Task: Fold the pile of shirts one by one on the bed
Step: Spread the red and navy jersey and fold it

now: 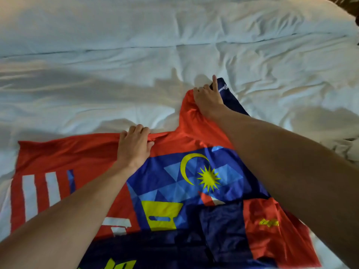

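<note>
A red and blue shirt with a yellow crescent and star, white stripes and a yellow print lies spread on the white bed, close to me. My left hand grips a fold of the red fabric along the shirt's far edge, fingers curled over it. My right hand is farther out and holds the shirt's sleeve, where red cloth meets a navy cuff. Its index finger points straight away from me while the other fingers curl on the cloth. The sleeve is pulled out over the bedding.
Rumpled white bedding covers the whole bed, with a long seam running across it beyond the shirt. A dark edge shows at the top right corner. More crumpled white cloth sits at the right.
</note>
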`<state>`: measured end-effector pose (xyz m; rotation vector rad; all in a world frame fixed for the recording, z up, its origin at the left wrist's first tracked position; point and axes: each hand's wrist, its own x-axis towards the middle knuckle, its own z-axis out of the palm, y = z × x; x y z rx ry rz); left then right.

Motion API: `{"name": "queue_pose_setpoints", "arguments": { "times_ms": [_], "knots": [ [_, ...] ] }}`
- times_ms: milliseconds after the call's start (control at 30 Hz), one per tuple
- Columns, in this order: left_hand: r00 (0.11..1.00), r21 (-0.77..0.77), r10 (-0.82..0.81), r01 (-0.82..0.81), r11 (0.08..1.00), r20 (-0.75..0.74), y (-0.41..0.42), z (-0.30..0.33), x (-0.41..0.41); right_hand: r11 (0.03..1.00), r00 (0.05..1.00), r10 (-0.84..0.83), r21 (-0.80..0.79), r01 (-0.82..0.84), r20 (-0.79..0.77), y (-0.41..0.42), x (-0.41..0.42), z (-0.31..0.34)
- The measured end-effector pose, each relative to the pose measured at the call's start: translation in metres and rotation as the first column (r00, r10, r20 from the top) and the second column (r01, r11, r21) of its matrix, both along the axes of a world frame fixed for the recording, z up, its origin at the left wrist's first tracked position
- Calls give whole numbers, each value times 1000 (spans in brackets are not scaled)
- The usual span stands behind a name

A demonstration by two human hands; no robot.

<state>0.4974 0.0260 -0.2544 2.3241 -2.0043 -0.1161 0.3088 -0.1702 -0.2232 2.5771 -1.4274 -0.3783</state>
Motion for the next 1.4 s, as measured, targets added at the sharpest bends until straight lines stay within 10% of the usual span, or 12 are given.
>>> {"name": "queue_pose_setpoints", "arguments": {
  "times_ms": [400, 567, 767, 933, 1200, 1400],
  "knots": [
    [971, -410, -237, 215, 887, -4, 90, 27, -19, 964, 695, 81, -233, 127, 714, 187, -126, 22],
    [958, -300, -280, 247, 921, -70, 139, -6, -36, 985, 849, -150, -2, 175, 507, 277, -158, -23],
    [983, -283, -166, 136, 950, -85, 143, -7, -44, 969, 773, -244, 108, 224, 585, 295, -156, 4],
    [971, -175, -234, 221, 959, -57, 155, 8, -39, 891, 846, -442, 254, 377, 297, 319, -138, 8],
    [974, 275, -129, 74, 959, 188, 143, 45, 46, 977, 851, -29, 196, -87, 524, 323, -7, 8],
    [850, 135, -213, 168, 977, 481, 146, 49, 134, 977, 852, 71, 137, -164, 518, 301, 69, -22]
  ]
}}
